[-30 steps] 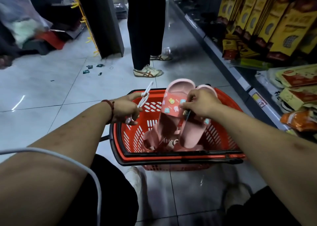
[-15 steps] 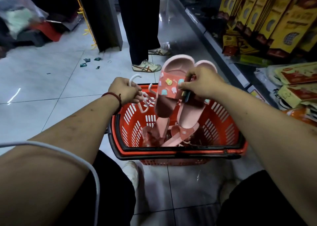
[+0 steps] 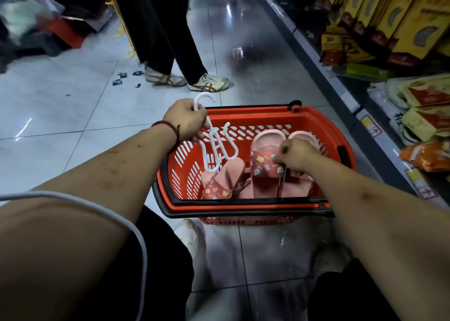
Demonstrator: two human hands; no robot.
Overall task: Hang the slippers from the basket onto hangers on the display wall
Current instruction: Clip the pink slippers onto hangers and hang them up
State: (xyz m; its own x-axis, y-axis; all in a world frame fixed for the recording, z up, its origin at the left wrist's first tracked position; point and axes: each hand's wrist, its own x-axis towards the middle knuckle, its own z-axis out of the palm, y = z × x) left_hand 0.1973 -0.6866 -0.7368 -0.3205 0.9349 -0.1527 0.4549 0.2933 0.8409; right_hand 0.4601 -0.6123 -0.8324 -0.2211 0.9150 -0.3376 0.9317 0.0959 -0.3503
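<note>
**A:** Where are the slippers?

**B:** A pink pair of slippers (image 3: pixel 265 167) with small charms on the straps stands toes-up in the right half of the red basket (image 3: pixel 185 174). The right grip (image 3: pixel 295 156), a bare hand, has its fingers curled and pinches the pair at the straps. A loose slipper (image 3: pixel 222 181) lies slanted in the basket's left half.

**A:** And the hanger?

**B:** The left grip (image 3: pixel 186 119) is curled round the white hanger (image 3: pixel 216 147) just under its hook, holding it over the basket's left side. The hanger's lower loops hang down to the loose slipper; I cannot tell whether they touch it.

**A:** What is around the basket?

**B:** The basket stands on a glossy tiled floor (image 3: pixel 73 113) just ahead of the person's white shoes. A red cord (image 3: pixel 170 128) circles the left wrist, and a white cable (image 3: pixel 136 235) crosses that forearm. A low shelf (image 3: pixel 353 96) runs along the right, stacked with yellow boxes (image 3: pixel 401 16) and packets. Beyond the basket, another person's pale sneakers (image 3: pixel 209 84) show below dark trousers.
</note>
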